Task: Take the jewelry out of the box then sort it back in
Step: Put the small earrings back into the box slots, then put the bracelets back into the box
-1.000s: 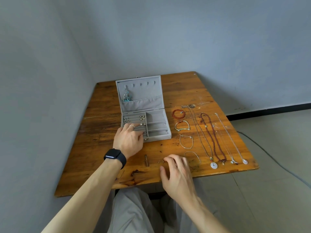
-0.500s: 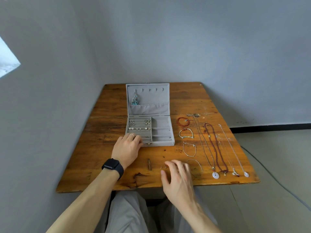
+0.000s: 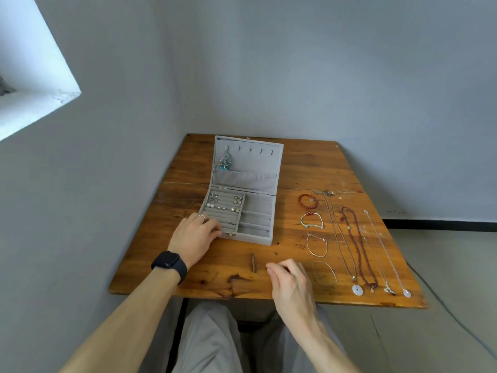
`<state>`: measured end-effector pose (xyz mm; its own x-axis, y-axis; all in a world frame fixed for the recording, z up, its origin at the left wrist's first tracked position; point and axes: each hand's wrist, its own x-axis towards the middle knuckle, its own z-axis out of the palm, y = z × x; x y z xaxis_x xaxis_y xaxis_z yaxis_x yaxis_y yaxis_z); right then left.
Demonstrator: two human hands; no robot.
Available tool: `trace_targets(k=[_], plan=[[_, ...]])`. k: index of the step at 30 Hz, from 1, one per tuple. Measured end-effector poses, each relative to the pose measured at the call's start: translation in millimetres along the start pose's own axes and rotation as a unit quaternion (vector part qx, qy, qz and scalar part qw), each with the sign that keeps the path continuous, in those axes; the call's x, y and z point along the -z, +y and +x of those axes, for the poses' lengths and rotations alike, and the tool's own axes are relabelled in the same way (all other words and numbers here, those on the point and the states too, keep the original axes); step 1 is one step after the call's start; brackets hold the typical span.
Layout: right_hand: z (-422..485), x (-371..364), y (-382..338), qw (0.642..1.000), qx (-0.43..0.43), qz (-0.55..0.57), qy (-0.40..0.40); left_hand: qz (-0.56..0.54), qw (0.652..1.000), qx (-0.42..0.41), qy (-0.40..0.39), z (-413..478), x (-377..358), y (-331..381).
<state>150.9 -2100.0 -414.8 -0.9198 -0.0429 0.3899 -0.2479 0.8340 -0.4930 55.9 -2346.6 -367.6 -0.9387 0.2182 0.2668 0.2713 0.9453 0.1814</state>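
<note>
Jewelry box (image 3: 252,157) sits open at 12 o'clock on the table (image 3: 188,267). Necklaces (image 3: 357,246) and bracelets (image 3: 316,244) are laid out at its 3 o'clock, and earrings (image 3: 223,207) are already in its tray, so I judge the sorting-in has begun. My left hand (image 3: 195,235) has slid off the tray to the 7 o'clock corner, fingers curled against it. My right hand (image 3: 291,284), at 5 o'clock, lay flat a second ago. Now its fingertips are bunched together, perhaps on a small piece, though I cannot tell.
</note>
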Motion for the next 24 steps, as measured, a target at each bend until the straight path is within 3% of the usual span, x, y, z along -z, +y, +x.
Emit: trace_targets(k=[7, 24], plan=[[12, -26, -42, 0.996, 0.059, 0.037, -0.048, -0.046, 0.998, 0.04, 0.012, -8, -4, 10], [19, -20, -31, 0.986, 0.036, 0.132, -0.095, -0.021, 0.999, 0.033, 0.006, -11, 0, 21]])
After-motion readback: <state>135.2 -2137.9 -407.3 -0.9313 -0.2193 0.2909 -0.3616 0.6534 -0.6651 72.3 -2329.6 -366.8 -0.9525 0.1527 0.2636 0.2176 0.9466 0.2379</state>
